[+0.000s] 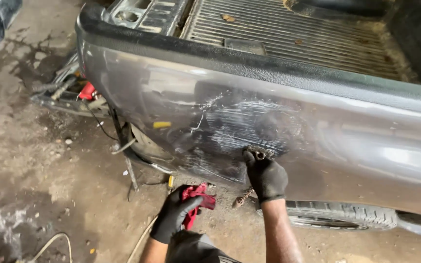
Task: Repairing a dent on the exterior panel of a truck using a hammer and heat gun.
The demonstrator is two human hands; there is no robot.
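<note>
The right hand [266, 176], in a black glove, is pressing against the side panel [249, 131] of a grey pickup truck, its fingers curled closed around a small rusty metal piece [258, 154] sitting at the middle of a scratched, sanded patch just above the wheel arch. A short chain or rusty link [242, 198] is hanging below that hand. The left hand [173, 216], also gloved in black, is gripping a red tool [197, 200] low down, near the floor and apart from the panel; I cannot tell exactly what kind of tool it is.

The panel is looking like stiff sheet metal, smooth and slippery where the paint is glossy, rougher where it is scuffed, so the metal piece is probably the only real grip on it. The red tool is seeming hard and fairly light, being held by its body in one hand.

Further out, the tyre [339, 215] is showing under the panel's lower edge, the ribbed truck bed [288, 34] is lying open above, and the dirty concrete floor [35, 165] is carrying cables and scrap near the truck's rear corner
</note>
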